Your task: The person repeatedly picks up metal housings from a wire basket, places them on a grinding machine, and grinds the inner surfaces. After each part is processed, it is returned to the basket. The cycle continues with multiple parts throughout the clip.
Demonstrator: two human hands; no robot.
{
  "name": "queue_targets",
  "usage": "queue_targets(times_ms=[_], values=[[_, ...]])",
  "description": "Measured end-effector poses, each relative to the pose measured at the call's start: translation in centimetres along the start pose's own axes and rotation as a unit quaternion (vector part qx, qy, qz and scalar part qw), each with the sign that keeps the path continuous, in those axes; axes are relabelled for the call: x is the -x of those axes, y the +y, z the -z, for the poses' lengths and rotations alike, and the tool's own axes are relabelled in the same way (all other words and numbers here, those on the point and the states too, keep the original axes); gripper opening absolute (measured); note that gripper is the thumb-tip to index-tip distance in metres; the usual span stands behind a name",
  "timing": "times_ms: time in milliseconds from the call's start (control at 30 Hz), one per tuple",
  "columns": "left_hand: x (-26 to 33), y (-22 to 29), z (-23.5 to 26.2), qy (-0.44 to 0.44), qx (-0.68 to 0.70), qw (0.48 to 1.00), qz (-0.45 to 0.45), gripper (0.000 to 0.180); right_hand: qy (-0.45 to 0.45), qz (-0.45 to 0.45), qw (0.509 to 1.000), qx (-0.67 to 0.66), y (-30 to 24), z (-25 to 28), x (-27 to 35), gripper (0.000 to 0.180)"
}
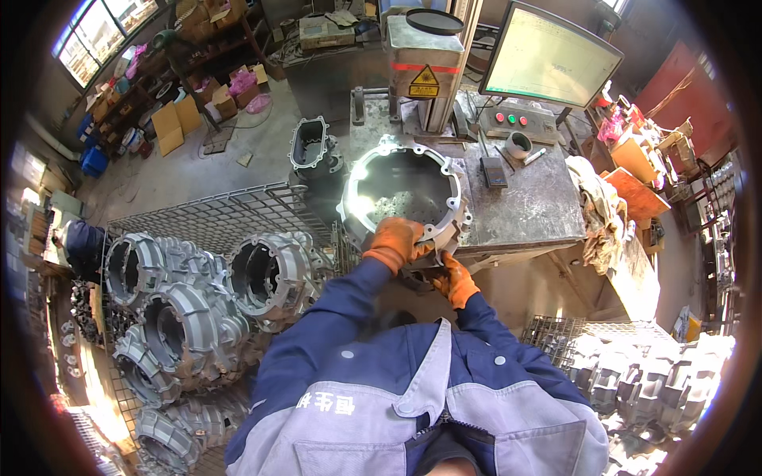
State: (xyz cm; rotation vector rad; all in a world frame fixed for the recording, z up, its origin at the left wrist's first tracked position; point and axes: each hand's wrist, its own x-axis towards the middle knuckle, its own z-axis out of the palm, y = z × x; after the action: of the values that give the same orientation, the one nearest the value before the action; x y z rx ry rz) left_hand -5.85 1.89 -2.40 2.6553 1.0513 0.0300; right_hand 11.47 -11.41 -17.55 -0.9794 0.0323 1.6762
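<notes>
A large round cast-metal housing [355, 198] stands at the left end of the steel workbench [532, 210], its wide opening facing up and bolt lugs around its flange. My left hand [394, 243], in an orange work glove, is closed over the flange's near edge. Close to it on the right, my right hand [458, 282], gloved alike, is curled against the housing's near lower side, below the flange. Some of the right fingertips are hidden behind the casting. A marking machine head [426, 59] with a yellow warning triangle hangs beyond the housing.
Left of me, a wire-mesh cage [214, 210] holds several similar housings [186, 321]. A smaller casting [309, 144] stands left of the bench. Toward the right are a monitor [552, 55], a button box [520, 121], a ring [518, 145], and a dark handheld device [493, 172]. More castings [643, 381] fill the lower right.
</notes>
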Motion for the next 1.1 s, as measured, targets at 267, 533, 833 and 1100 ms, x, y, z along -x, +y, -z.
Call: queue_targets(times_ms=[267,533,833,1100], values=[[-0.3,0.8,-0.6,-0.014,0.033,0.999,0.009,0.044,0.021,-0.025,0.997,0.069,-1.0,1.0,0.9,0.04],[-0.4,0.6,-1.3,0.013,0.032,0.999,0.006,0.043,0.068,-0.025,0.993,0.092,-1.1,0.4,1.1,0.04],[-0.1,-0.1,-1.0,-0.002,0.02,1.0,-0.021,0.038,0.133,-0.004,0.976,0.174,-0.6,-0.6,1.8,0.052],[0.0,-0.4,-1.4,-0.01,-0.005,0.999,-0.032,0.026,0.126,0.008,0.975,0.183,-0.3,-0.4,1.7,0.056]])
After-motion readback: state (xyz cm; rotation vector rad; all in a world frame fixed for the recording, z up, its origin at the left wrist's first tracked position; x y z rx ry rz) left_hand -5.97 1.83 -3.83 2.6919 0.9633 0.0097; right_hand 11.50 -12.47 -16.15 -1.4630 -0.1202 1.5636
